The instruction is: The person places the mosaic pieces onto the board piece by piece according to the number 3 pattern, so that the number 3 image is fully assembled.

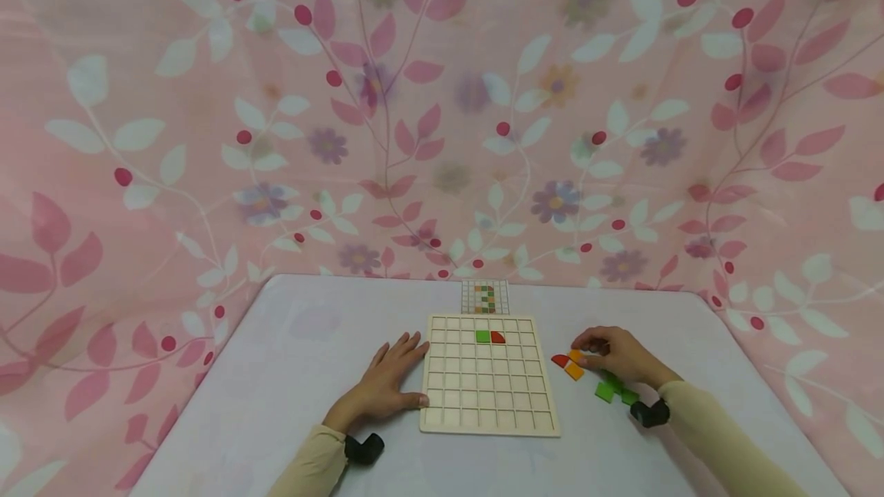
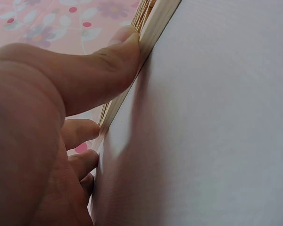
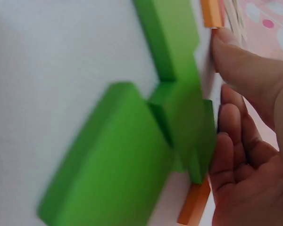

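Observation:
My left hand (image 1: 390, 382) lies with spread fingers along the left side of a pale wooden grid board (image 1: 486, 430), its thumb (image 2: 108, 61) touching the edge. A green square tile (image 1: 483, 337) and a red quarter-round tile (image 1: 497, 337) sit side by side in the board's upper cells. Right of the board, my right hand (image 1: 618, 353) pinches an orange tile (image 1: 575, 355) between thumb and fingertips, low over the table. Beside that tile lie a second orange tile (image 1: 574, 371) and a red rounded tile (image 1: 559, 361). Several green tiles (image 3: 113, 155) lie under the right wrist, partly overlapping.
A small printed grid card (image 1: 485, 297) with a coloured pattern lies just behind the board. Everything rests on a white-covered table (image 1: 331, 320). A pink floral cloth (image 1: 442, 159) hangs at the back and sides. Each wrist carries a black camera mount (image 1: 364, 449).

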A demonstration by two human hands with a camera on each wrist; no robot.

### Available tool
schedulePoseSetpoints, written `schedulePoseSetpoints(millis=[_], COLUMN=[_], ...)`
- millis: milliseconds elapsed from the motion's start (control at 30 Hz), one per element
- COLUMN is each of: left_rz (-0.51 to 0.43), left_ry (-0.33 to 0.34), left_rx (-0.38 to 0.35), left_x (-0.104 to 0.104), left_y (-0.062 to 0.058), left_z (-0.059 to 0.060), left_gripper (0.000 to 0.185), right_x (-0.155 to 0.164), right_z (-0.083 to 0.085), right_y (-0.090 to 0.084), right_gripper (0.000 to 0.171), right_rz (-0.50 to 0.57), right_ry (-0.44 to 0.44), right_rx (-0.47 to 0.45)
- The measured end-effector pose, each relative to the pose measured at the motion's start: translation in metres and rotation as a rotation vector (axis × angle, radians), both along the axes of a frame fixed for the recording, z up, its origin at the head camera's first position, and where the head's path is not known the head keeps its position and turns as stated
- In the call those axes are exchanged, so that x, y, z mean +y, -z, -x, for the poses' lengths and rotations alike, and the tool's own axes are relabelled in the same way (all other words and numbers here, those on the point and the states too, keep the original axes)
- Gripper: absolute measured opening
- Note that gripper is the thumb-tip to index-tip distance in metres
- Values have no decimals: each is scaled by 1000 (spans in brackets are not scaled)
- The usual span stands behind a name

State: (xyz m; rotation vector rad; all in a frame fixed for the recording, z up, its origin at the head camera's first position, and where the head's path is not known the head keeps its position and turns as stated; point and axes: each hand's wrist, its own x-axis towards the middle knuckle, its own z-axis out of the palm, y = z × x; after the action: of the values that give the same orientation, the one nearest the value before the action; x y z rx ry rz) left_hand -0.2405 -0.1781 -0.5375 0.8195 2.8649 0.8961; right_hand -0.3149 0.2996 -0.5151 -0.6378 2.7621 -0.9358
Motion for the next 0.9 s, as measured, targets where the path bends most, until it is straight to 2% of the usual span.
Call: schedulePoseSetpoints(millis=[167, 333, 700, 800, 900], left_rz=[-12, -3, -1, -1, 3], left_ry=[0, 4, 11, 7, 2], left_rx=[0, 6, 6, 2, 4], left_x=[1, 0, 0, 0, -1], left_y=[0, 1, 1, 1, 2], left_z=[0, 1, 2, 2, 2], left_gripper=[90, 91, 91, 92, 92], right_x=[-1, 1, -2, -4, -9], right_z=[0, 0, -8, -11, -13], right_y=[2, 3, 3, 2, 1], right_gripper=[26, 31, 24, 22, 18], right_rz=[1, 19, 10, -25, -95], right_ry=[17, 14, 57, 39, 14], right_rx=[20, -2, -5, 31, 106])
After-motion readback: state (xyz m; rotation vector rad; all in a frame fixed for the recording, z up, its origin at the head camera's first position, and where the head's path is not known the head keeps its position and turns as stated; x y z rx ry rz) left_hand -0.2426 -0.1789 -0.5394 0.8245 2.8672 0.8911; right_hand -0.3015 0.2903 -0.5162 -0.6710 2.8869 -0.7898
